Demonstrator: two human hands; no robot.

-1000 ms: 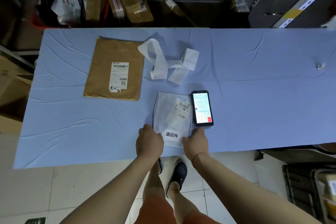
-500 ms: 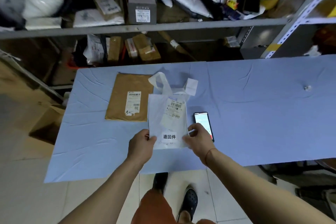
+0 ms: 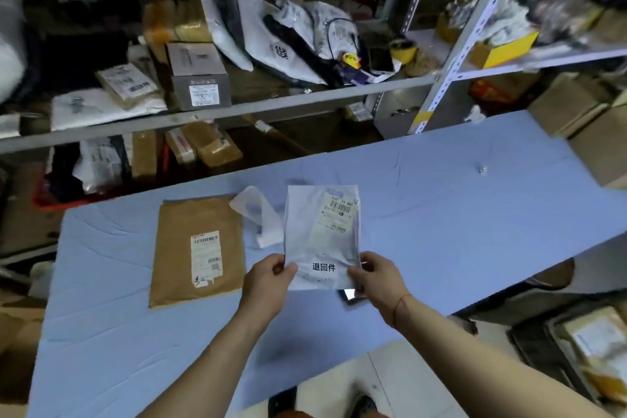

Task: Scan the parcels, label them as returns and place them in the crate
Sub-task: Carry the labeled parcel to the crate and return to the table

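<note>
The parcel (image 3: pixel 322 234), a thin white mailer, was up off the tabletop (image 3: pixel 458 207), pinched at its two lower corners: my left hand (image 3: pixel 268 285) at one corner, my right hand (image 3: pixel 376 278) at the other, each grip closed on the plastic. Held that way it hung flat with the return sticker (image 3: pixel 324 267) and shipping label (image 3: pixel 337 210) facing me, likely to check them before the crate. Just beneath its lower edge the phone (image 3: pixel 349 294) lay partly hidden. Further left on the tabletop lay a brown envelope (image 3: pixel 200 248), label up, probably next. Behind the parcel sat a curl of backing paper (image 3: pixel 258 214). Beyond that stood shelves (image 3: pixel 217 110) of other packages.
</note>
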